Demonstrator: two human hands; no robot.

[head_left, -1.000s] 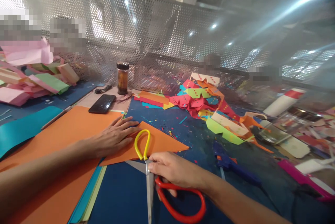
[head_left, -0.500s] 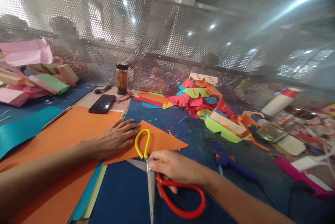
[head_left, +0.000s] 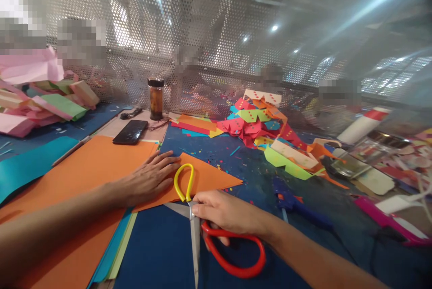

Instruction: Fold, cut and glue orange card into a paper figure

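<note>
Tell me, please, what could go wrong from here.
The right hand grips the scissors close to the open blades, so it might get nicked. One blade points back toward the person and could poke them. The blue glue gun lies near the right forearm; if hot, it could burn.

No text, brand, number or sign is legible anywhere, whether on the scissors (head_left: 194, 230) at the lower middle or the phone (head_left: 130, 132) left of centre.

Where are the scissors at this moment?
Lower middle of the head view: the scissors are in the right hand, their yellow handle overlapping the pointed orange paper.
</note>
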